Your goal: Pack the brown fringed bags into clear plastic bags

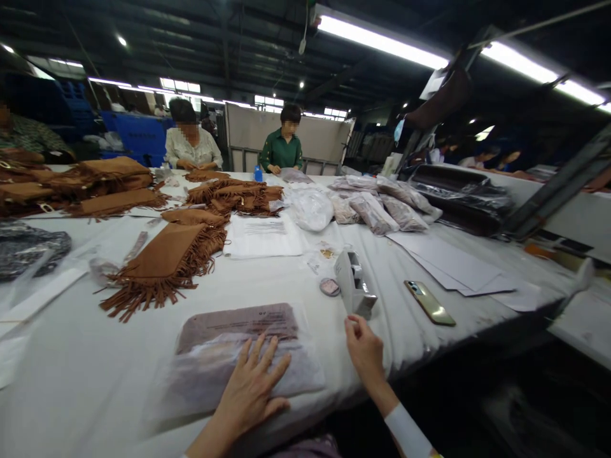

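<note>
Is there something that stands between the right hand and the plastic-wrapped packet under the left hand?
Nothing visible stands between the right hand and the plastic packet, only bare white tablecloth. The tape dispenser is beyond the right hand, not between. The left hand lies spread on the packet itself.

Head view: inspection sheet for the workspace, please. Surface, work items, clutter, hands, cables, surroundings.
Surface: white-covered table, creased near the tape dispenser.
Work items: clear-bagged brown item under the left hand; tape dispenser by the right hand.
Clutter: brown fringed pieces, filled bags, white sheets, phone.
Hands: left spread flat on the bagged item; right fingers drawn together, tape in them can't be confirmed.
Cables: one cord hanging overhead.
Surroundings: people across the table and at the sides; overhead lights on.
</note>
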Available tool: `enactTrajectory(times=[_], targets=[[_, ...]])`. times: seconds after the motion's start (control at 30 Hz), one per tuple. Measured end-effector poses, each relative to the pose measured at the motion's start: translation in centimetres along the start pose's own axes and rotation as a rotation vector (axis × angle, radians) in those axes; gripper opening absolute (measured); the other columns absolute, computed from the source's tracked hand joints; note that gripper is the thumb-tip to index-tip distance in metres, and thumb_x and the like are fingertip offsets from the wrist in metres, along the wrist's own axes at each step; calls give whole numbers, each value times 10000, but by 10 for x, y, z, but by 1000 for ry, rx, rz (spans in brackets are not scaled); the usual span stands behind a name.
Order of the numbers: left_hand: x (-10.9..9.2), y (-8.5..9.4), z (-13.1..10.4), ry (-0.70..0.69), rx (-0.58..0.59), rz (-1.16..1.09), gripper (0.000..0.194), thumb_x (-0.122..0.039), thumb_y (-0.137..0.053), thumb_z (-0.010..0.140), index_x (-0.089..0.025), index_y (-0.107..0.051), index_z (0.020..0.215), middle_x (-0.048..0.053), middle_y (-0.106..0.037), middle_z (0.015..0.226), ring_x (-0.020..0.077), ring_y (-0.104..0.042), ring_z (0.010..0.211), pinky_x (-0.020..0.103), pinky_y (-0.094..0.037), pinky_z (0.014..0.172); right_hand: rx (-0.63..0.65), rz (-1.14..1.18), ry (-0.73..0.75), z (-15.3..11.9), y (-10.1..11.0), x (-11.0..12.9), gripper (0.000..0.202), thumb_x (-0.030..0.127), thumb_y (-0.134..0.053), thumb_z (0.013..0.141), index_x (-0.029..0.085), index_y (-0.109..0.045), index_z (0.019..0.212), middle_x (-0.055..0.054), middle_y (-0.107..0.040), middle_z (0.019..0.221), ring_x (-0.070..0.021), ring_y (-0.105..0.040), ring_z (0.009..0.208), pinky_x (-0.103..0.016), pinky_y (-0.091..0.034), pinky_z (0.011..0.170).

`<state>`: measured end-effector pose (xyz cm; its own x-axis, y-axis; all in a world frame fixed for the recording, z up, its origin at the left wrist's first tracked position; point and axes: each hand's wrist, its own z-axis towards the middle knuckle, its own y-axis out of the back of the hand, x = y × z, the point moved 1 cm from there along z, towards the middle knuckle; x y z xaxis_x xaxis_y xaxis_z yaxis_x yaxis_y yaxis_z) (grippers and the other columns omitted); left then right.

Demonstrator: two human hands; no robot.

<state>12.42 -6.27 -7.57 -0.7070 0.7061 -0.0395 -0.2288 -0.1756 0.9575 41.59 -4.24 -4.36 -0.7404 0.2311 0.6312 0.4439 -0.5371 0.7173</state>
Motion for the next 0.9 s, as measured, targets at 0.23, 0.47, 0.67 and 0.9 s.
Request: enactTrajectory(times=[0.23,0.47,0.67,0.9], targets=[[-1,-7,-1,4,-34,10,722,-645,-500,808,-400,-260,1443,82,-301,1532,382,-289,1362,575,-206,1071,-66,0,-107,96,44,-27,555,592,-403,788,135,-719,788,-119,-701,715,-243,-607,691,-310,-429,623],[-1,-12,-2,6,-60,23,720,-622,-532,801,-415,-266,1437,53,-296,1538,363,-317,1349,538,-190,1083,-15,62,-179,119,27,-26,471,561,-532,680,129,-701,601,-69,-644,512,-208,-589,537,-282,-388,511],[0,-11,-3,7,-81,18,716,-618,-542,793,-406,-294,1430,54,-317,1528,358,-308,1351,533,-190,1093,-115,102,-186,85,40,-30,458,570,-567,673,139,-719,705,-116,-733,791,-271,-647,792,-314,-466,654],[0,-11,-2,-1,-73,0,721,-617,-558,782,-408,-306,1424,60,-327,1523,362,-310,1352,545,-213,1089,-36,223,-235,44,28,-39,585,669,-483,722,124,-687,664,-80,-648,532,-199,-600,495,-283,-450,448]])
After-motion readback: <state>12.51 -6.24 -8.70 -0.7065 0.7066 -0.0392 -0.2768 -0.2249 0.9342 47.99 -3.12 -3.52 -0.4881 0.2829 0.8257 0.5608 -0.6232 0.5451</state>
